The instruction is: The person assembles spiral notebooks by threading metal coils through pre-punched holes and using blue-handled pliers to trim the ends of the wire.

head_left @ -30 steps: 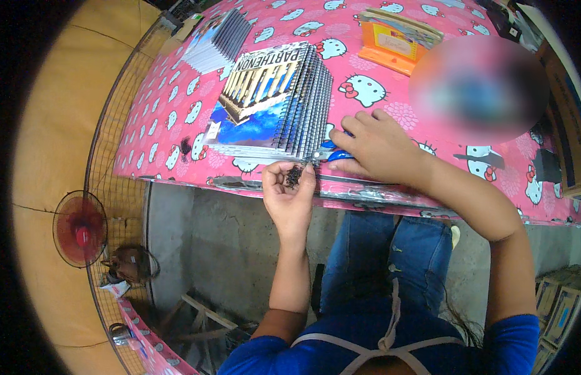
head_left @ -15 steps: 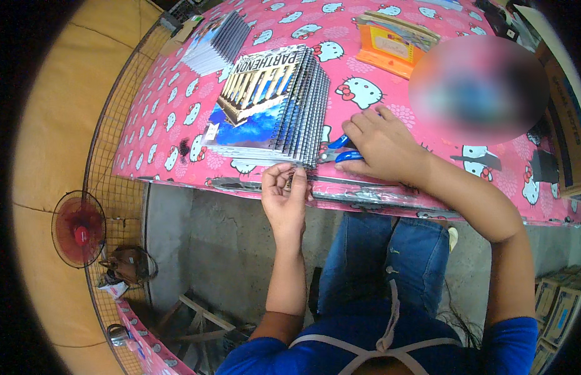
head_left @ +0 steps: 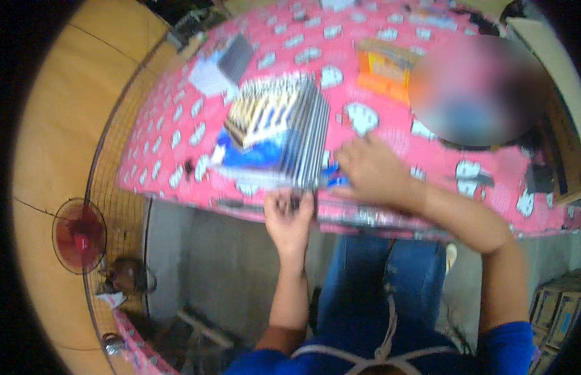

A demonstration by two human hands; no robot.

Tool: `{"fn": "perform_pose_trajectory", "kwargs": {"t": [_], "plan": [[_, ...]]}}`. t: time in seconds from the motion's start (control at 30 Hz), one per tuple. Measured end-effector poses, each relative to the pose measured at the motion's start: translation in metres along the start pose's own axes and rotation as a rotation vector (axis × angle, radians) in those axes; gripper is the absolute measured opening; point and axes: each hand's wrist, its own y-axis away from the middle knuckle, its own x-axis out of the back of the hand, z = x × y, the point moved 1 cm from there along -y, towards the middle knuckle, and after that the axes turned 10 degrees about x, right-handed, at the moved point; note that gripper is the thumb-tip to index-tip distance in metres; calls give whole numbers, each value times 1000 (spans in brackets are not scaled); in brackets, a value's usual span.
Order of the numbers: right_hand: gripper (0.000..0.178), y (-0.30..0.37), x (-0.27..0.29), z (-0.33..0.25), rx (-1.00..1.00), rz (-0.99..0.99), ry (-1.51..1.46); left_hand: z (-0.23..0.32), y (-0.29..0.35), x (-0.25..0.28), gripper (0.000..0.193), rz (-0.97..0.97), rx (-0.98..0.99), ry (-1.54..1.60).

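Note:
A stack of spiral-bound notebooks [head_left: 259,147] stands near the front edge of the table, the top cover showing a columned building over blue. Along its right side run the wire spirals. My right hand [head_left: 375,169] is closed around blue-handled pliers [head_left: 334,176], whose jaws point left at the near end of the spirals; motion blur hides how far they are apart. Just below that same corner, at the table edge, my left hand [head_left: 289,209] is curled with thumb and fingers around something small and dark that I cannot make out.
Another notebook stack [head_left: 225,65] stands farther left. An orange box-like object [head_left: 385,75] lies beyond my right hand. Pink patterned cloth [head_left: 178,147] covers the table. A cardboard box [head_left: 565,147] is at the right edge, a red fan [head_left: 80,236] at the left by a wire mesh.
The whole picture has shifted slightly downward and blurred. Both hands stay by the near corner of the notebook stack, the pliers still in my right hand.

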Motion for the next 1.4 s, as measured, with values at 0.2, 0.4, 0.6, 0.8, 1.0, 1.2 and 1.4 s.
{"fn": "perform_pose_trajectory", "kwargs": {"t": [0.2,0.4,0.6,0.8,1.0,1.2,1.4], "plan": [[53,-12,3,-2,75,9,-47,-2,4,6,30,41,118,162],[52,-8,-7,-2,29,-67,-113,-18,-1,14,27,28,95,176],[57,11,-1,6,-80,-84,-40,-4,-1,0,34,-91,314,295],[61,3,-5,-4,-3,-26,23,-10,4,3,39,-49,206,307],[61,6,-2,0,3,17,45,-9,4,4,36,-62,220,308],[56,-6,1,-4,-31,-135,-55,-10,4,-1,34,-42,190,300],[55,-3,7,-2,-210,-412,-173,-6,1,6,32,-59,296,232]]}}
